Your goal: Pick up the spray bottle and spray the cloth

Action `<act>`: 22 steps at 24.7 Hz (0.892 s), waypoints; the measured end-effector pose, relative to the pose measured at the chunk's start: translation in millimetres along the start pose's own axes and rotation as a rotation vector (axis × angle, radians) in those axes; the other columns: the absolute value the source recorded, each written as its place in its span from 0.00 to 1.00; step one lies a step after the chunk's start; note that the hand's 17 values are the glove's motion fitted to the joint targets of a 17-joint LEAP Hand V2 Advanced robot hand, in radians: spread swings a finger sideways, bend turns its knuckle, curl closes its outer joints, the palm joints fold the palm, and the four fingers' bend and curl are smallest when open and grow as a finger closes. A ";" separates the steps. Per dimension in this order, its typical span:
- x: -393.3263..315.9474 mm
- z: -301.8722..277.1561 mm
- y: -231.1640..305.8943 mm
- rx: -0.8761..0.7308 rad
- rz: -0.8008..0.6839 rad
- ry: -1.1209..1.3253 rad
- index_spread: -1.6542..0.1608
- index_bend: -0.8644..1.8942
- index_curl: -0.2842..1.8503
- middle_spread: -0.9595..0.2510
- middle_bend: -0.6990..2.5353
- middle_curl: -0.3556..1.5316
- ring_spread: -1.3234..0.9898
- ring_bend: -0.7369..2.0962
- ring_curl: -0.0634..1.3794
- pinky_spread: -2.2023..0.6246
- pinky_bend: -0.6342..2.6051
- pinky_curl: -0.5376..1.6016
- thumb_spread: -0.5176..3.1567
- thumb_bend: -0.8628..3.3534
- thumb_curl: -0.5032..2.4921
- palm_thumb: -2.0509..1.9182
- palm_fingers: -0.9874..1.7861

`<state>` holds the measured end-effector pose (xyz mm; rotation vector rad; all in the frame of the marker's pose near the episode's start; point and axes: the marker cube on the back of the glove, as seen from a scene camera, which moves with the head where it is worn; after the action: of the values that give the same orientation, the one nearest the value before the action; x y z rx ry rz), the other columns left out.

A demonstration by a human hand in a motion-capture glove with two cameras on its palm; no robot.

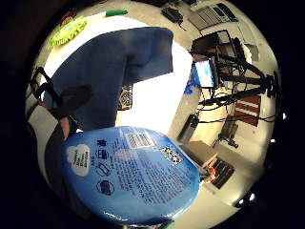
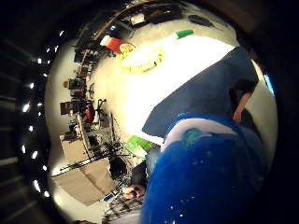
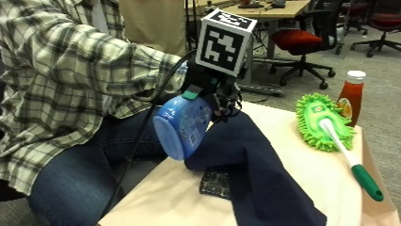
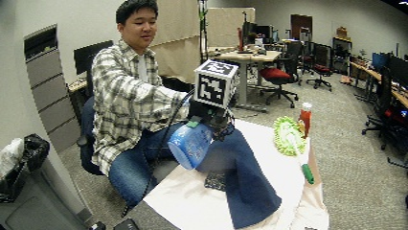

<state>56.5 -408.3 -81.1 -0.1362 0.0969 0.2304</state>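
The spray bottle (image 3: 183, 125), the only one here, hangs tilted in the gloved right hand (image 3: 213, 89), whose fingers clasp its neck, base toward the person, just above the near end of the single dark blue cloth (image 3: 263, 174) stretching away across the table (image 3: 313, 179).

So the cloth (image 3: 263, 174) is the anchor here, draped long across the table (image 3: 313, 188). The spray bottle (image 3: 181, 125) hangs tipped in the air at the cloth's end nearest the person, held up by the right hand (image 3: 216, 92). A small patterned pad (image 3: 216, 183) peeks out from under the cloth's edge. The duster mop (image 3: 323, 122) lies on the table beyond the cloth, and the ketchup bottle (image 3: 351, 96) stands just behind the mop's head.
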 end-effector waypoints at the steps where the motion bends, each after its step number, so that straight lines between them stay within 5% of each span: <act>1: -3.6 2.1 -1.0 -0.015 0.001 0.022 0.76 0.47 0.41 0.67 0.42 0.47 0.47 0.50 0.38 0.72 0.30 0.43 0.11 0.20 0.41 0.78 0.85; 22: -27.5 22.2 -9.3 -0.053 -0.009 0.246 0.76 0.47 0.42 0.67 0.42 0.46 0.47 0.50 0.38 0.71 0.30 0.43 0.10 0.20 0.41 0.78 0.85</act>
<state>33.8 -420.1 -54.9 -0.2177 0.3352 0.2068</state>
